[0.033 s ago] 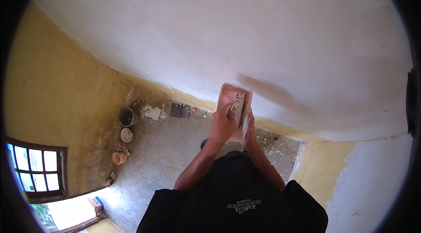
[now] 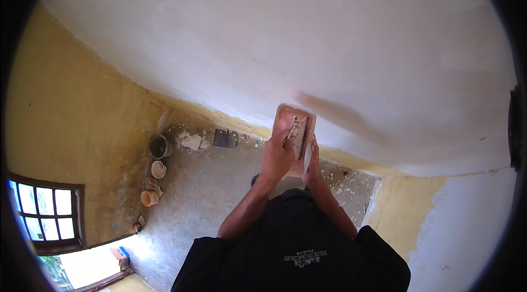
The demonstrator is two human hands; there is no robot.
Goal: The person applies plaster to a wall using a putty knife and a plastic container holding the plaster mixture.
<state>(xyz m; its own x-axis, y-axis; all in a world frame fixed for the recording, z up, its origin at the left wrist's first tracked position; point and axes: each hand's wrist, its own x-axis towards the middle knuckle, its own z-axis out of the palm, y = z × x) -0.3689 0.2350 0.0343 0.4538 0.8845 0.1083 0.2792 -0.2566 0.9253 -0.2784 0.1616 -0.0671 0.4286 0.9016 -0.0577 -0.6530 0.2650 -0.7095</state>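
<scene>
In front of my chest I hold a pinkish-red, round-cornered plastering float (image 2: pixel 286 117), tilted up against the white wall in front of me. Dried whitish plaster crusts its raised handle (image 2: pixel 296 135). My left hand (image 2: pixel 278 154) is closed around the handle's left side, thumb toward its top. On the right, the fingers of my right hand (image 2: pixel 313 164) close on the float's edge, partly hidden behind it. A pale whitish strip (image 2: pixel 307 161) shows between the right hand and the float; I cannot tell whether it is a separate piece.
A broad white-coated wall (image 2: pixel 263 34) rises ahead. Along the yellow wall (image 2: pixel 77 105) on the left stand a dark bucket (image 2: pixel 160 147), a pale bucket (image 2: pixel 158 169) and an orange tub (image 2: pixel 149 198). A dark flat sheet (image 2: pixel 225 138) lies on the plaster-spattered floor (image 2: pixel 192 193). A cardboard box (image 2: pixel 119 258) sits by the doorway.
</scene>
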